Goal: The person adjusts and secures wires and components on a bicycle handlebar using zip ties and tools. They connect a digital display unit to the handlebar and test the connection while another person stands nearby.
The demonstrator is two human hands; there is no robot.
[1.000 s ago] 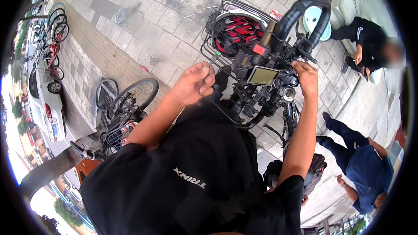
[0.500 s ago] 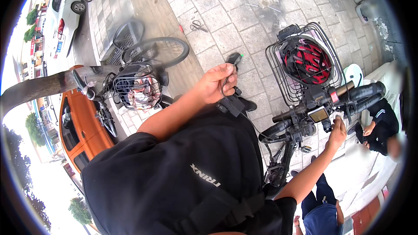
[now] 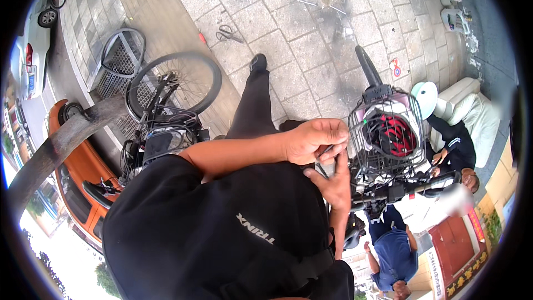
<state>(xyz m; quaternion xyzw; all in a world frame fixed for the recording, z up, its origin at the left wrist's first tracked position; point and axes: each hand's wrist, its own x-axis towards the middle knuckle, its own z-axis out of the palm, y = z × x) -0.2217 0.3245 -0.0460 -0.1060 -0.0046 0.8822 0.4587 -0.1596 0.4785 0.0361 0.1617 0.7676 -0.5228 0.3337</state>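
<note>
My left hand [image 3: 316, 140] is closed in front of my chest, thumb and fingertips pinched. A small dark bit shows between its fingers, too little to name. My right hand [image 3: 333, 185] comes up just below it, thumb and forefinger spread, fingertips close to the left ones. Beside both hands, to the right, stands a bicycle with a black wire basket [image 3: 355, 147] holding a red and black helmet [image 3: 397, 135]. Its dark handlebar [image 3: 369, 193] lies right of my right hand, partly hidden behind it.
Another bicycle [image 3: 208, 95] stands at left, near a leaning tree trunk [image 3: 61, 140]. Scissors [image 3: 229, 34] lie on the paving. One person in blue [image 3: 395, 258] stands at lower right; another in black [image 3: 459, 150] is by a pale covered seat [image 3: 472, 116].
My right hand has left the handlebar and come in beside my left. My left hand has moved right and down. The view has shifted, and my outstretched leg shows.
</note>
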